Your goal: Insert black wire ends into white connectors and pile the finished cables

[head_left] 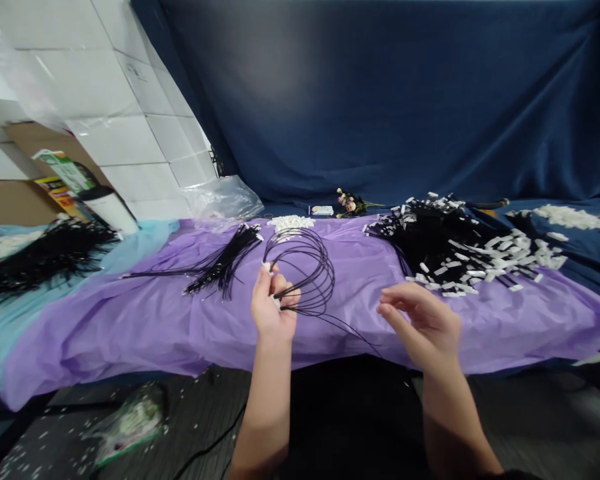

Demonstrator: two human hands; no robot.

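My left hand (pixel 275 307) is closed around a bundle of thin black cables (pixel 327 267) above the purple cloth. The cables curve out to the right in several loops and come back to the hand. White connector ends (pixel 267 266) show at its fingertips and in the palm. One loose cable trails down and to the right, toward my right hand (pixel 423 320). That hand is raised apart from the bundle, thumb and fingertips brought together in a pinch. Whatever may be between them is too small to make out.
A purple cloth (pixel 220 333) covers the table. Left of my hands lies a bunch of black cables (pixel 223 263); a large pile with white connectors (pixel 440 240) lies right. Small white pieces (pixel 291 224), a clear plastic bag (pixel 225 197) and flowers (pixel 350 203) are at the back.
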